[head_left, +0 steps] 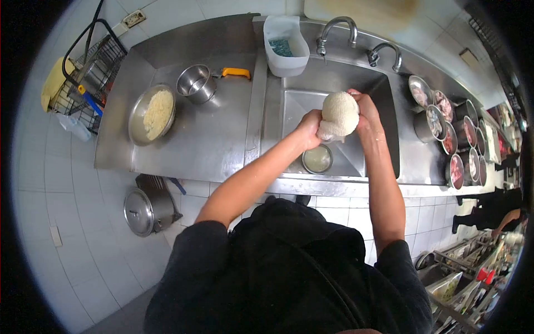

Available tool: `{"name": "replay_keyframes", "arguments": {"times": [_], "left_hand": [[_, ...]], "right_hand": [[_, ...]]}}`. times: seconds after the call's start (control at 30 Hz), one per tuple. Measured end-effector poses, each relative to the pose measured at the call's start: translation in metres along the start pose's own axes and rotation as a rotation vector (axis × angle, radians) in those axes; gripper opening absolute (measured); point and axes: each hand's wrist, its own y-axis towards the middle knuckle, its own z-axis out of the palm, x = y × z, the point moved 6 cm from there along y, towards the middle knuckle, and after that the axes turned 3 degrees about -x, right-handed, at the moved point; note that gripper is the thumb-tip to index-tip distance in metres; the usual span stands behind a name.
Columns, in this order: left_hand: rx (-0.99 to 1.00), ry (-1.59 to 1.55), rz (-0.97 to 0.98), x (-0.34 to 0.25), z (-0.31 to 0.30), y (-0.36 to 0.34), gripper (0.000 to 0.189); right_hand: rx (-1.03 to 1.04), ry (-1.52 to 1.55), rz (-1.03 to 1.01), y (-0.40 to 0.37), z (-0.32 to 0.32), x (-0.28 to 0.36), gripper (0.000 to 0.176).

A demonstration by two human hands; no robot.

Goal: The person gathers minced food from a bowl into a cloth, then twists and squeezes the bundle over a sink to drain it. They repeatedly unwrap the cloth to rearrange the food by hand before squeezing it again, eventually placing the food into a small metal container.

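Observation:
Over the sink (pixel 295 106), I hold a rounded off-white cloth bundle (pixel 340 113) between both hands. Its contents are hidden inside the wrap. My left hand (pixel 309 129) is closed on the bundle's lower left, where the cloth looks gathered. On the other side, the fingers of my right hand (pixel 364 110) press against it, partly behind it. Just below, a round metal bowl (pixel 317 159) with cloudy pale liquid stands in the sink. A wide metal bowl (pixel 133 125) of pale yellow shredded food (pixel 158 114) sits on the steel counter at the left.
Near that bowl are a metal pot (pixel 196 84) and an orange-handled tool (pixel 236 72). A white plastic container (pixel 286 62) stands behind the sink, left of two faucets (pixel 337 25). Several metal bowls of meat (pixel 443 104) crowd the right counter. Another person (pixel 492 209) is at far right.

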Motion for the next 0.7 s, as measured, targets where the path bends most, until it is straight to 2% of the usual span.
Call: {"name": "replay_keyframes", "arguments": {"times": [0.03, 0.13, 0.23, 0.43, 0.53, 0.6, 0.7], "left_hand": [[-0.085, 0.16, 0.127, -0.01, -0.002, -0.007, 0.034], [-0.318, 0.224, 0.217, -0.017, -0.013, -0.029, 0.033], [-0.172, 0.024, 0.091, -0.009, -0.011, -0.046, 0.03], [0.049, -0.378, 0.129, -0.008, -0.003, -0.073, 0.032], [-0.19, -0.357, 0.108, -0.004, -0.007, -0.08, 0.037], [-0.092, -0.206, 0.163, -0.006, 0.0, -0.08, 0.04], [0.031, 0.019, 0.209, -0.017, 0.004, -0.081, 0.046]], "right_hand": [[-0.058, 0.024, 0.012, 0.013, -0.02, -0.011, 0.023], [-0.085, 0.251, 0.047, 0.011, -0.031, -0.032, 0.029], [-0.129, 0.382, 0.091, 0.005, -0.029, -0.042, 0.037], [-0.202, 0.464, 0.002, 0.003, -0.045, -0.053, 0.044], [-0.151, 0.481, -0.019, -0.004, -0.037, -0.054, 0.042], [-0.09, 0.501, -0.035, -0.001, -0.037, -0.055, 0.041], [-0.105, 0.473, -0.079, -0.005, -0.029, -0.053, 0.039]]}}
